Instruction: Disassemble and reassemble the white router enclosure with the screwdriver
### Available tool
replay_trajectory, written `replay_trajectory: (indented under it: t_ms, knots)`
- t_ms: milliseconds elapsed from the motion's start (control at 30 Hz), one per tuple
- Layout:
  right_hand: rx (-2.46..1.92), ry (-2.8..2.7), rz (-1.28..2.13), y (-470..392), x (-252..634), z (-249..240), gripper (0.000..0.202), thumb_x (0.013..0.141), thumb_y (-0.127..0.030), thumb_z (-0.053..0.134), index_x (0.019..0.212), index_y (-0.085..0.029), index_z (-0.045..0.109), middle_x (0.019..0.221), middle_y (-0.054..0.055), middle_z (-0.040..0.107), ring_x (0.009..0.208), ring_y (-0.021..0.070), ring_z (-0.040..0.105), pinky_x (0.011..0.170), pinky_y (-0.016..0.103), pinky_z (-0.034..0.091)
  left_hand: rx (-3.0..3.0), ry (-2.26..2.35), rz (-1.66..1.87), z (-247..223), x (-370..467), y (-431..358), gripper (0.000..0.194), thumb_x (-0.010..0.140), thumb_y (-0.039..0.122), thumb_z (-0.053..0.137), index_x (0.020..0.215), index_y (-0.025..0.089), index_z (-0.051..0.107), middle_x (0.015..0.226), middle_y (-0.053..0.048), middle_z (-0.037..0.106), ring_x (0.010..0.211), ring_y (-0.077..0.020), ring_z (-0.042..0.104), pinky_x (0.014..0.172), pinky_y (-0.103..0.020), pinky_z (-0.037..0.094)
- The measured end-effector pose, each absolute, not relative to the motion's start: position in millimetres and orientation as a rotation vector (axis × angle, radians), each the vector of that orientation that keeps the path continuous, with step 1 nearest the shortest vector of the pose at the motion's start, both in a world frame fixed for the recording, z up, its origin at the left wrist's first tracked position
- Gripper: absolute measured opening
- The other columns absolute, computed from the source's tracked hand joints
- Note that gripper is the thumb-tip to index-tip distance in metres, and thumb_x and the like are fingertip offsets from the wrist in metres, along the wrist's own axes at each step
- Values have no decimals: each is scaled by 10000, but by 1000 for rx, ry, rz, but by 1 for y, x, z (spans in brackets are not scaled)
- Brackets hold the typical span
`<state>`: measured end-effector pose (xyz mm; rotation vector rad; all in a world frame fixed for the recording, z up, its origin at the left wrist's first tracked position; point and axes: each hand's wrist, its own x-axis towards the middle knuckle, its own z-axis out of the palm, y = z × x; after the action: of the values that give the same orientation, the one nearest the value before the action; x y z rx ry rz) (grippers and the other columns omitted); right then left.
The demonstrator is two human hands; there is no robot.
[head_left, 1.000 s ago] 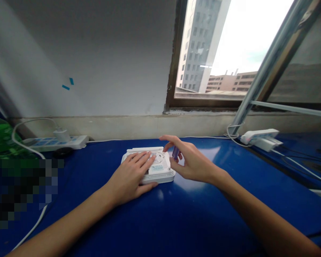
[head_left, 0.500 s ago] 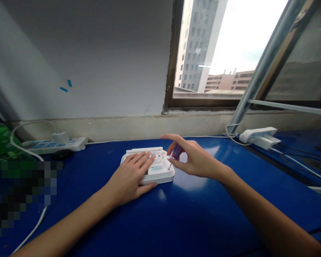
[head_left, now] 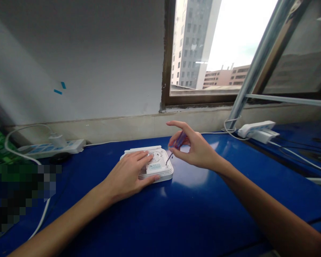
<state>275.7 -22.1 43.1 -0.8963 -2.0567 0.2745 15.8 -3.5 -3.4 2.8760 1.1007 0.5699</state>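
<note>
A white router (head_left: 164,175) lies on the blue table with its vented underside and a pale label facing up. My left hand (head_left: 131,167) rests over its left part, fingers stretched flat across the top and the thumb at the front edge. In my right hand (head_left: 194,148), thumb and fingers pinch a screwdriver (head_left: 180,140) by its translucent purple-blue handle, the index finger raised away. The dark shaft slants down to the left, its tip at the router's front right corner. Whether the tip sits on a screw is too small to tell.
A power strip (head_left: 75,145) with a plugged-in charger stands at the back left, beside a green bag (head_left: 0,146). Another power strip (head_left: 258,126) lies at the right near a slanting metal pole (head_left: 246,82). A white cable (head_left: 44,217) hangs along the left.
My right hand has risen slightly, showing more of the screwdriver's shaft. My left thumb has shifted up onto the router's front edge. The whole view has moved a little.
</note>
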Motion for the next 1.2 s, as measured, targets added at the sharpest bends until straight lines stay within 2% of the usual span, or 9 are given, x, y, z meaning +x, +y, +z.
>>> replay_trajectory:
  t_ms: [67, 167, 300, 433, 633, 867, 1000, 1200]
  knots:
    - [-909, -2013, 311, -20, 277, 42, 712, 826, -119, 668, 1465, -268, 392, 899, -2, 692, 790, 175, 695, 742, 327, 579, 2780, 1088, 646, 8, 23, -1, 565, 897, 638, 623, 1279, 227, 689, 1332, -78, 681, 1257, -291, 599, 1080, -442, 465]
    - [-941, -1958, 346, -15, 281, 40, 712, 823, -137, 683, 1460, -264, 391, 883, -5, 695, 785, 178, 698, 750, 332, 581, 2675, 1124, 721, 25, 41, 4, 534, 832, 622, 710, 1192, 229, 740, 1202, -70, 740, 1148, -297, 649, 995, -426, 512]
    - [-953, -1884, 353, -11, 286, 39, 696, 827, -154, 691, 1450, -248, 394, 859, -8, 693, 766, 172, 695, 741, 322, 580, 2624, 1037, 649, 38, 68, 16, 373, 818, 461, 770, 1091, 207, 782, 1048, -58, 788, 973, -280, 712, 883, -396, 534]
    - [-961, -1864, 307, -6, 296, 38, 701, 817, -143, 681, 1449, -250, 398, 848, -18, 685, 748, 163, 693, 732, 308, 576, 2527, 912, 556, 35, 89, 33, 165, 877, 317, 704, 901, 196, 813, 880, -37, 805, 798, -214, 732, 757, -319, 543]
    - [-1078, -1945, 93, 7, 328, 34, 701, 784, -79, 650, 1436, -231, 442, 811, -23, 693, 706, 154, 675, 684, 277, 545, 2667, 915, 492, 23, 110, 63, 174, 868, 192, 641, 905, 151, 805, 902, -88, 798, 832, -217, 732, 793, -332, 549]
    - [-1166, -1983, 22, 18, 358, 28, 700, 774, -71, 639, 1428, -238, 456, 791, -26, 697, 670, 153, 661, 661, 269, 522, 2829, 914, 207, 26, 138, 81, 260, 753, 54, 631, 891, 169, 819, 916, -93, 801, 829, -219, 738, 770, -302, 534]
    - [-1164, -1995, 36, 17, 360, 29, 699, 776, -73, 639, 1430, -237, 456, 807, -22, 705, 663, 151, 661, 671, 272, 523, 2887, 898, 71, 28, 147, 80, 286, 708, 27, 653, 868, 191, 824, 900, -83, 803, 832, -228, 744, 755, -292, 528]
    - [-1139, -2006, 39, 16, 360, 30, 712, 776, -64, 633, 1440, -241, 445, 787, -33, 691, 681, 150, 660, 667, 264, 518, 2915, 865, 8, 25, 150, 81, 266, 727, 56, 680, 900, 196, 826, 906, -84, 805, 848, -237, 749, 766, -298, 528]
